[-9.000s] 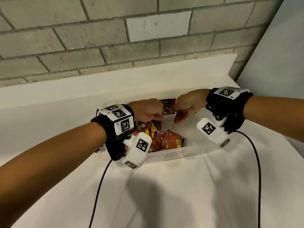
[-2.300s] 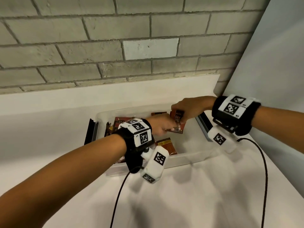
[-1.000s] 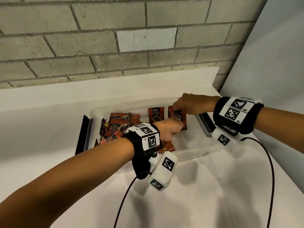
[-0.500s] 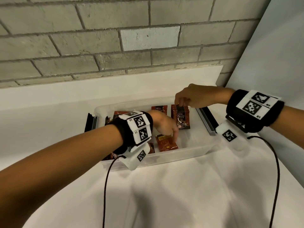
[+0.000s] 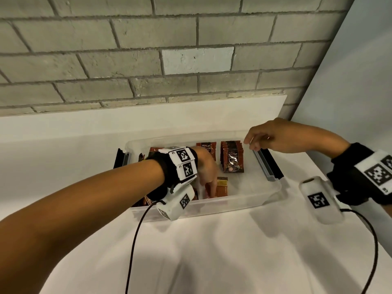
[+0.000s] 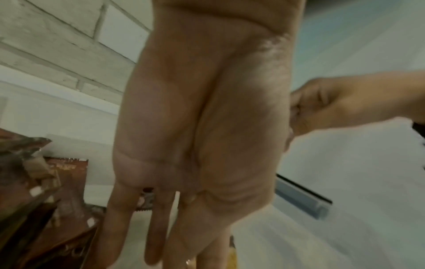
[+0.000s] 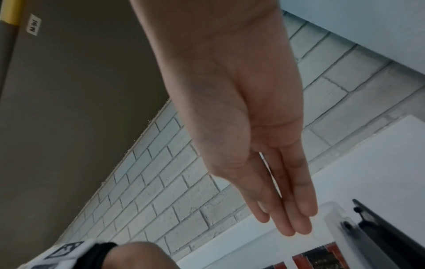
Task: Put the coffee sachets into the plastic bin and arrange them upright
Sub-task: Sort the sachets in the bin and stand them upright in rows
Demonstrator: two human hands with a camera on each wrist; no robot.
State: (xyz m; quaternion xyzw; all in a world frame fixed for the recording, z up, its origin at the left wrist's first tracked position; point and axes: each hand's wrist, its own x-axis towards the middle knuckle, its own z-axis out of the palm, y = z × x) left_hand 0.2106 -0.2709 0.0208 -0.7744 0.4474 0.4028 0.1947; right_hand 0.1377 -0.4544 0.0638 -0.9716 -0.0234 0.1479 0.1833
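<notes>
Coffee sachets sit inside the clear plastic bin (image 5: 254,200) on the white bench (image 5: 212,251). An upright row of sachets (image 5: 232,157) stands near the bin's right end, just below and left of your right hand (image 5: 273,135). That hand hovers over the bin's far right corner with its fingers nearly straight and together, holding nothing. Your left hand (image 5: 206,168) reaches down into the middle of the bin, fingers extended, with the fingertips (image 5: 213,188) touching a flat-lying sachet (image 5: 220,187) near the front wall; no grip on it shows. A loose heap of sachets (image 6: 34,191) lies at the bin's left end, beside your left wrist. One single sachet (image 5: 206,146) leans against the far wall, between your two hands.
</notes>
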